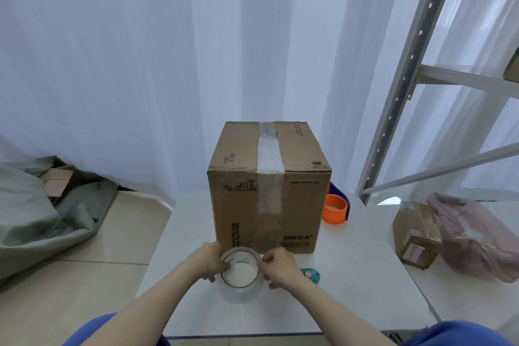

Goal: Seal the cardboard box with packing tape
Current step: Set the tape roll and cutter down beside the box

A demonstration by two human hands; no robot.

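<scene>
Holding the tape roll (242,275) just before the box (269,185), we grip it both sides: left hand (207,261) curled on its rim, right hand (280,265) pinching the edge. Box stands mid-worktop (359,289), taped over top. Orange dispenser (335,209) right of box.

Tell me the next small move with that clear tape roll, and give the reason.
Probably peel the free end off the tape roll. Both the left hand and the right hand grip the roll in front of the cardboard box, the right fingertips picking at its rim, and no loose strip shows yet.
</scene>
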